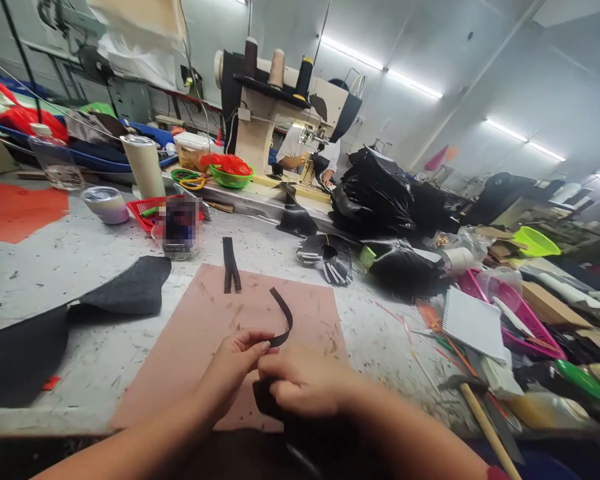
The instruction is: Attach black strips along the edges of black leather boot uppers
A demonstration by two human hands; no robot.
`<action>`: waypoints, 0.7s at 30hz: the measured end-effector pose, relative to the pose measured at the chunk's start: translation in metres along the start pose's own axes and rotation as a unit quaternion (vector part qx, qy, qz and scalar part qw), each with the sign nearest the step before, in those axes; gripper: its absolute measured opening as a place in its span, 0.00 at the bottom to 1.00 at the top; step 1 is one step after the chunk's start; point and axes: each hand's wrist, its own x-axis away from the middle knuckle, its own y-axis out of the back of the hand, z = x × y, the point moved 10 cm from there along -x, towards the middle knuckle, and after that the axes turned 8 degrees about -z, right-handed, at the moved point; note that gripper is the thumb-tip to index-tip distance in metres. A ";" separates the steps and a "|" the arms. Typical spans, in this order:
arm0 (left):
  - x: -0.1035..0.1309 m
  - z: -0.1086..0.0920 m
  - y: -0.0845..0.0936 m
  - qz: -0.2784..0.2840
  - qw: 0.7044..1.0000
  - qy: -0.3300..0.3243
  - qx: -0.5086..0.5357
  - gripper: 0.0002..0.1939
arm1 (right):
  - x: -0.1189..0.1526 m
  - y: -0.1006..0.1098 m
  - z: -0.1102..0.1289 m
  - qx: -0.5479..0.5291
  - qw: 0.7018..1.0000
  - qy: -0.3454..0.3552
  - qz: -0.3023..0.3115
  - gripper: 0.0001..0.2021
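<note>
A narrow black strip [289,322] curves up from the fingertips of my left hand [240,360], which pinches its lower end. Right beside it, my right hand [305,381] is closed, its fingers curled on a dark piece of material [266,399] that hangs toward the table's front edge. Both hands are over a pink board [195,340]. Another black strip, split into two tails [230,265], lies across the board's far edge. The tips of the right fingers are partly hidden.
Black material [115,293] lies at the left. Behind stand cups [144,163], a red basket [143,212] and a sewing machine [253,123], with a person beyond. To the right are black rolls [330,257], a notepad [473,323], a hammer [485,423] and a pink tray [535,343].
</note>
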 end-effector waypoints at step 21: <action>0.029 0.011 -0.039 0.082 0.991 0.049 -0.091 0.15 | 0.057 0.019 -0.048 0.038 0.971 -0.146 -0.186 0.09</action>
